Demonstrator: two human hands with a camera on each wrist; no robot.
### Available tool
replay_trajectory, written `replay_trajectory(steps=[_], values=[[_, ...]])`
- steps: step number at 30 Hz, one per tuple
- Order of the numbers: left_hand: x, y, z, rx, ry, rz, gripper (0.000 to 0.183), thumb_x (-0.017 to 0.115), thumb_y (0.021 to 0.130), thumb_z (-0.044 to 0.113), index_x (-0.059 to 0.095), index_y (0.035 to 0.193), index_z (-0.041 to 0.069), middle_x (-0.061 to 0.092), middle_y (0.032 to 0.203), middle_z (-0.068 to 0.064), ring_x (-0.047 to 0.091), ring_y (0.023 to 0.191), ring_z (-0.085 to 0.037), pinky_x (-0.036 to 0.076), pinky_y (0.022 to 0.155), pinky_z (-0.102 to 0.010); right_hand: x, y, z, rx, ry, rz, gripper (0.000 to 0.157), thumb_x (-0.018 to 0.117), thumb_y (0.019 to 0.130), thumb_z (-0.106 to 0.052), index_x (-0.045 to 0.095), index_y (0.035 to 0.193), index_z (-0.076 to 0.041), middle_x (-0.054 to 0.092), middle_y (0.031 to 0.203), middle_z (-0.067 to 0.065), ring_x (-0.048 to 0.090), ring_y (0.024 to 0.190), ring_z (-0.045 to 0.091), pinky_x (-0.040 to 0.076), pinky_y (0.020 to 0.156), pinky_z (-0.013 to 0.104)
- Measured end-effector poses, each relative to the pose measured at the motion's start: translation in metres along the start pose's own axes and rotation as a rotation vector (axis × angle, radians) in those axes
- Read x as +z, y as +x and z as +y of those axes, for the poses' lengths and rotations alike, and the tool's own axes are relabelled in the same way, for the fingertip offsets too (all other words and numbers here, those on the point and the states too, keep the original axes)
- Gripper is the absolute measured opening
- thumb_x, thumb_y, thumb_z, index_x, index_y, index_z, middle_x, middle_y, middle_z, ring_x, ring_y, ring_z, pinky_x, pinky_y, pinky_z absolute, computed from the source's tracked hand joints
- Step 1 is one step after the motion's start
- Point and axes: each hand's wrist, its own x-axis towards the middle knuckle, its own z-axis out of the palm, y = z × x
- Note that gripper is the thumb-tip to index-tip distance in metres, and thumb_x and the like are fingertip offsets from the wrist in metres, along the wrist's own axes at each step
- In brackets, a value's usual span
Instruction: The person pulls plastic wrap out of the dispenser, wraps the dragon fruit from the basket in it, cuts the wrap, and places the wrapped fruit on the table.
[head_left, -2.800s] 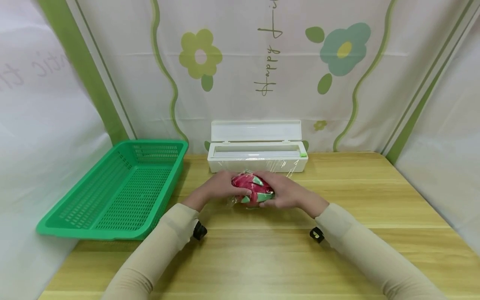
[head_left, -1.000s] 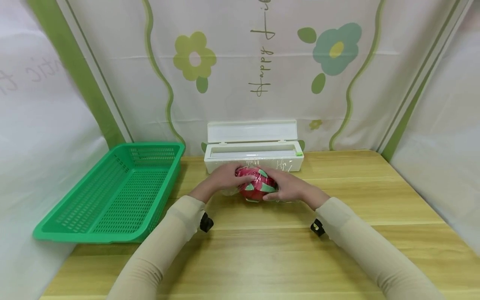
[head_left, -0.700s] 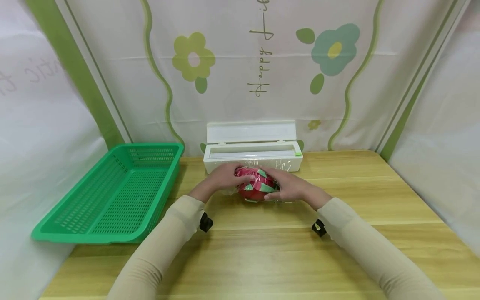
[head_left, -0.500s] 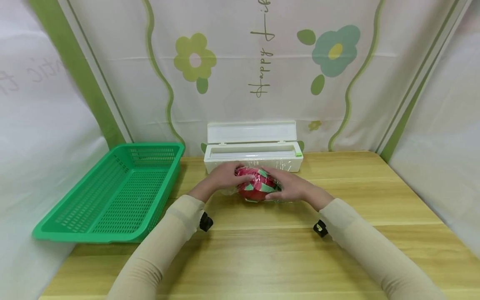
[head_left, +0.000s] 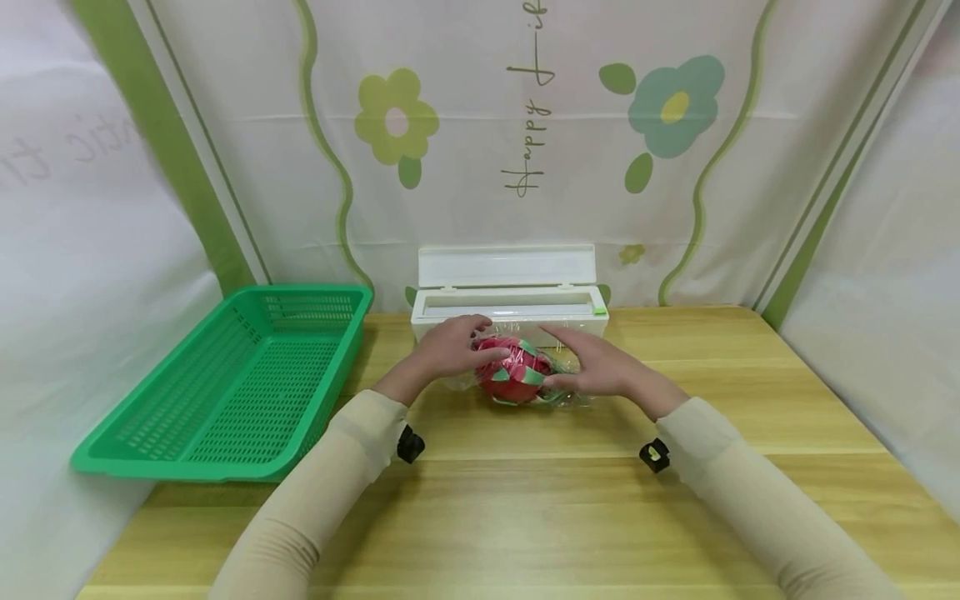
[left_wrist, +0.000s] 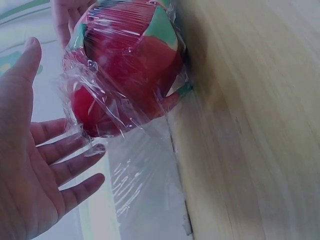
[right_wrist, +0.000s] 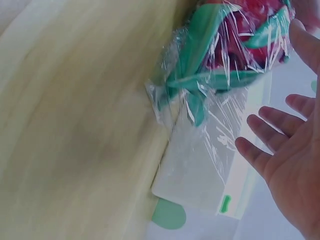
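A red dragon fruit [head_left: 517, 385] with green scale tips lies on the table, covered in clear plastic wrap [left_wrist: 107, 95]. My left hand [head_left: 450, 348] is at its left side, thumb over the front of the fruit; in the left wrist view the fingers are extended and the fingertips are near loose wrap. To the right, my right hand [head_left: 603, 367] has its fingers spread, the thumb tip close to the fruit's green end. The right wrist view shows bunched loose wrap [right_wrist: 175, 65] around the leafy tips. Just behind stands the white plastic wrap box [head_left: 510, 328], its lid raised.
A green perforated basket [head_left: 318, 421] stands at the left of the wooden table [head_left: 525, 517]. A white printed curtain [head_left: 480, 150] closes off the back, with more cloth along both sides. A green tab [head_left: 599, 312] marks the box's right end.
My right hand has drawn away to the right from the fruit and spread its fingers. My left fingers have lifted and loosened. Since the earliest frame, the fruit has turned slightly.
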Motion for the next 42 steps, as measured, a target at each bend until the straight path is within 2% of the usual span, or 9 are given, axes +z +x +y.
replay_trajectory(steps=[4,8,9,12,15,19,24,34,42], values=[[-0.001,0.001,0.005,0.037,0.035,0.037,0.08,0.059,0.084,0.068,0.054,0.136,0.008,0.059,0.129,-0.009,0.059,0.112,-0.023,0.05,0.091,-0.042,-0.007,-0.003,0.004,0.019,0.0,0.039,0.087,0.068,0.089,-0.048,0.024,0.155,-0.013,0.03,0.155,0.013,0.03,0.139,0.036,0.027,0.11,0.054],[-0.002,0.003,0.011,0.07,0.047,0.086,0.078,0.059,0.084,0.067,0.055,0.135,0.008,0.058,0.131,-0.007,0.056,0.116,-0.023,0.047,0.095,-0.042,-0.013,-0.005,0.01,0.038,0.006,0.121,0.08,0.067,0.091,-0.041,0.028,0.153,-0.01,0.034,0.152,0.016,0.035,0.135,0.038,0.03,0.108,0.055],[-0.002,0.004,0.012,0.079,0.048,0.097,0.077,0.059,0.084,0.067,0.055,0.135,0.008,0.058,0.132,-0.007,0.055,0.117,-0.024,0.046,0.096,-0.042,-0.014,-0.005,0.012,0.047,0.01,0.145,0.078,0.068,0.091,-0.039,0.029,0.152,-0.009,0.035,0.151,0.017,0.044,0.128,0.039,0.031,0.107,0.056],[-0.003,0.007,0.017,0.108,0.067,0.124,0.074,0.06,0.085,0.065,0.056,0.134,0.01,0.057,0.133,-0.005,0.054,0.12,-0.023,0.045,0.098,-0.041,-0.017,-0.006,0.017,0.077,0.02,0.215,0.074,0.068,0.092,-0.035,0.032,0.15,-0.006,0.037,0.15,0.018,0.052,0.118,0.041,0.033,0.106,0.056],[-0.003,0.011,0.022,0.134,0.085,0.139,0.072,0.061,0.085,0.064,0.056,0.134,0.011,0.058,0.133,-0.005,0.054,0.12,-0.022,0.044,0.099,-0.039,-0.018,-0.006,0.024,0.121,0.009,0.265,0.072,0.065,0.093,-0.037,0.033,0.149,-0.005,0.038,0.149,0.019,0.051,0.119,0.042,0.032,0.106,0.056],[-0.002,0.017,0.031,0.156,0.088,0.157,0.073,0.06,0.085,0.065,0.056,0.133,0.01,0.058,0.131,-0.005,0.055,0.119,-0.022,0.045,0.098,-0.038,-0.017,-0.006,0.031,0.187,0.007,0.323,0.07,0.062,0.096,-0.037,0.034,0.148,-0.001,0.037,0.148,0.023,0.035,0.134,0.043,0.03,0.107,0.058],[0.001,0.024,0.045,0.175,0.099,0.166,0.074,0.059,0.085,0.066,0.055,0.134,0.01,0.057,0.132,-0.006,0.054,0.118,-0.022,0.045,0.098,-0.039,-0.015,-0.001,0.04,0.277,0.03,0.405,0.069,0.064,0.095,-0.032,0.035,0.144,0.007,0.037,0.144,0.029,0.035,0.131,0.047,0.029,0.107,0.059],[0.012,0.043,0.071,0.214,0.197,0.186,0.072,0.053,0.088,0.066,0.053,0.137,0.013,0.051,0.138,-0.005,0.048,0.125,-0.022,0.041,0.102,-0.04,-0.008,0.009,0.057,0.368,0.137,0.471,0.072,0.07,0.09,-0.03,0.039,0.139,0.012,0.04,0.14,0.033,0.037,0.128,0.049,0.03,0.105,0.06],[0.025,0.06,0.089,0.259,0.32,0.2,0.063,0.054,0.092,0.058,0.054,0.136,0.013,0.052,0.135,-0.005,0.049,0.123,-0.021,0.041,0.101,-0.038,-0.003,0.018,0.063,0.403,0.206,0.495,0.059,0.073,0.087,-0.027,0.051,0.129,0.008,0.048,0.131,0.029,0.045,0.12,0.045,0.038,0.099,0.058]])
